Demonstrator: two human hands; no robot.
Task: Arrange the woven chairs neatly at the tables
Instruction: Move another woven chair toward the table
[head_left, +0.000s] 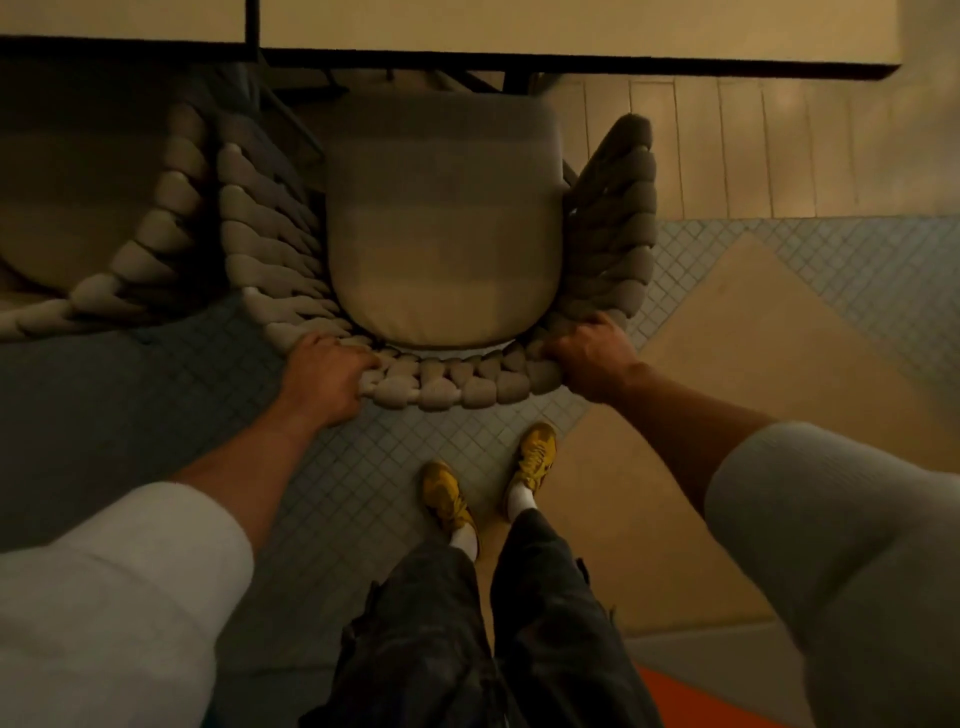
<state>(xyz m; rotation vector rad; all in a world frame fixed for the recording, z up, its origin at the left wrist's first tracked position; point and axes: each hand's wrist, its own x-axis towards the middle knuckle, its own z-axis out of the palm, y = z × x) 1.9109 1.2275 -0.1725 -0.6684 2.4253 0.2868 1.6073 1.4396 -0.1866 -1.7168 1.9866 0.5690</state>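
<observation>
two hands, left hand (324, 371) and right hand (589, 358), gripping woven chair (447, 384) back, cushion (444, 218) in seat

No writing, label, brand, number or sign can be read anywhere. The woven chair (444, 234) shows only plain cushion and braided cord. The table (571, 36) beyond the chair has a bare top and a dark edge. The yellow shoes (537, 454) on the floor behind the chair have side markings too blurred to make out as a brand.
</observation>
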